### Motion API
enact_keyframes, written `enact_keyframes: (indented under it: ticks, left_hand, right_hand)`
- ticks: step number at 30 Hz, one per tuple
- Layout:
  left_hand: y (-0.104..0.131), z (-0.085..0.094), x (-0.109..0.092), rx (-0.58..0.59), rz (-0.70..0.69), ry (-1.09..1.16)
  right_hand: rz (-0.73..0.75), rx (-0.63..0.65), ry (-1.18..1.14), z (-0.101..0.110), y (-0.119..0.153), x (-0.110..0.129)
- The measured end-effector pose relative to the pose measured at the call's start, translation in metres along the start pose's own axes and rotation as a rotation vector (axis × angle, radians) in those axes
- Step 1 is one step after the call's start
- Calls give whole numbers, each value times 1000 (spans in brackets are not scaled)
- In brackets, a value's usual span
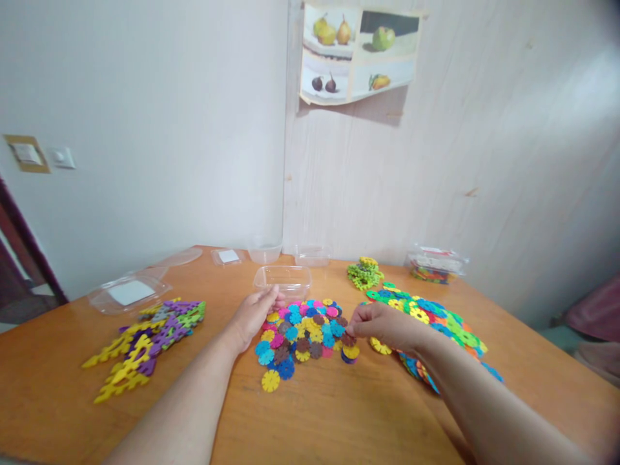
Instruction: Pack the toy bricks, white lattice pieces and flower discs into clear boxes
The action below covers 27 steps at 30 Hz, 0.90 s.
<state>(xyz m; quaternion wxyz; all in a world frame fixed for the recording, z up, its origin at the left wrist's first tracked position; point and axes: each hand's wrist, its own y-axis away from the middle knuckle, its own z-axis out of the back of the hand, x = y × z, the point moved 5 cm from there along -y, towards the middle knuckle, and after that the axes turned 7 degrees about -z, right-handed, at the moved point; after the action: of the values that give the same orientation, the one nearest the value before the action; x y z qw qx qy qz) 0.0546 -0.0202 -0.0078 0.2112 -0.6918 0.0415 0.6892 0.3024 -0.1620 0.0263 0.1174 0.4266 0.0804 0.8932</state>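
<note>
A pile of small notched plastic discs [303, 329] in yellow, blue, pink and brown lies on the wooden table between my hands. My left hand [256, 315] rests at the pile's left edge, fingers stretched forward and holding nothing that shows. Just beyond its fingertips stands a clear plastic box [283, 278]. On the pile's right side, my right hand [380, 325] pinches a brown disc [349, 340] between thumb and fingers. Directly below that disc sit a yellow disc [351, 352] and a purple one, stacked.
Larger flower-shaped pieces [440, 316] spread out on the right, partly behind my right forearm. Purple and yellow toothed strips [150, 342] lie left. Green pieces [364, 274], a filled clear box [436, 265], clear tubs [265, 250] and lids [130, 292] stand farther back.
</note>
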Motion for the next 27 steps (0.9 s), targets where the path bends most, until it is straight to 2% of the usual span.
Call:
enact_keyframes:
  ticks: [5,10,16,21,25,27]
  left_hand:
    - [0,0,-1,2,-4,0]
    - [1,0,-2,3,3,-12]
    - [2,-2,-3,4,0,0]
    - [1,-1,-3,6,-3,-10]
    - [1,-1,-3,14,-8,-16]
    - [2,-1,-3,12,-7,-21]
  right_hand:
    - [-17,102,72,0,-1,-8]
    - [-72,7,205,3,1,-6]
    - [-72,-80,474,1,13,10]
    - [-30,-11,467,-7,18,18]
    - [-2,-141,496,-4,15,17]
    - [74,-221,531,-8,15,21]
